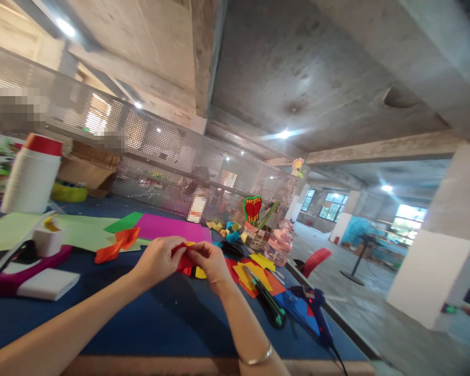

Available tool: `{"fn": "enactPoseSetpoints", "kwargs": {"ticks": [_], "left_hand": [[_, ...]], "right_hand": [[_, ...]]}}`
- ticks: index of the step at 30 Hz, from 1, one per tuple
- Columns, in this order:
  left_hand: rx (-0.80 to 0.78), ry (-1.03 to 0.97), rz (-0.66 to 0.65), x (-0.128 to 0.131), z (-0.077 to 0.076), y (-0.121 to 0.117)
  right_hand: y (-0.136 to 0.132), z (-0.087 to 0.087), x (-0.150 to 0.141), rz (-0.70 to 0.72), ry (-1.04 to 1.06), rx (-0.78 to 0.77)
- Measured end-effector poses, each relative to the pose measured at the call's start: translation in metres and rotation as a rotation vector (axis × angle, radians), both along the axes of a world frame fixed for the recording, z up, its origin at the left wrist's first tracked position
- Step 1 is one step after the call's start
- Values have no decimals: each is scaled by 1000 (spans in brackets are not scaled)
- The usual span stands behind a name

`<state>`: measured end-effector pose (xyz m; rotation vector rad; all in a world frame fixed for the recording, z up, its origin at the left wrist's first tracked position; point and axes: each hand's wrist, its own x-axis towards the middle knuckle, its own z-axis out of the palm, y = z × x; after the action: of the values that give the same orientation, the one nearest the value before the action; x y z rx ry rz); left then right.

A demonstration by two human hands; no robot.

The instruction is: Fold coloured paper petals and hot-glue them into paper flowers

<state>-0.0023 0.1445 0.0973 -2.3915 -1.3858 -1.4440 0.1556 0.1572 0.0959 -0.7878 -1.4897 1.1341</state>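
Both hands meet above the blue tabletop (168, 318), pinching a small red paper piece (184, 262) between them. My left hand (159, 259) grips its left side with thumb and fingers. On the right edge, my right hand (211, 262) is closed in a pinch, a bracelet at its wrist. Fingers cover much of the piece, so its full shape is hidden. A bit of yellow paper (200, 272) shows just below my right fingers. To the left lies a folded orange paper piece (118, 245), apart from the hands.
Right of my hands lie orange and yellow paper pieces (272, 284), a green-black utility knife (267, 300) and a blue glue gun (319, 313) with its cord. A pink clear bottle (278, 245) stands behind. Purple sheet (172, 227), white cup stack (33, 177) and perforated screen (160, 162) lie beyond.
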Motion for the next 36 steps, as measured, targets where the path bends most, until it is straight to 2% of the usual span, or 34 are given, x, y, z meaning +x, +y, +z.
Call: {"fn": "enactPoseSetpoints", "kwargs": {"ticks": [4, 12, 18, 22, 29, 32, 36], "left_hand": [[0, 27, 16, 0, -1, 0], [-71, -37, -22, 1, -1, -1], [-151, -57, -69, 2, 1, 1], [-140, 17, -4, 3, -1, 2], [-90, 112, 187, 10, -4, -7], [-113, 89, 188, 11, -5, -7], [-214, -30, 98, 8, -5, 2]], "right_hand": [[-2, 1, 0, -10, -93, 40], [-12, 8, -2, -293, -430, 334], [-16, 7, -3, -371, -532, 437], [-15, 2, -6, -391, -576, 491], [-19, -3, -14, -435, -683, 586], [-18, -5, -14, -455, -696, 610], [-13, -5, -10, -445, -630, 514]]}}
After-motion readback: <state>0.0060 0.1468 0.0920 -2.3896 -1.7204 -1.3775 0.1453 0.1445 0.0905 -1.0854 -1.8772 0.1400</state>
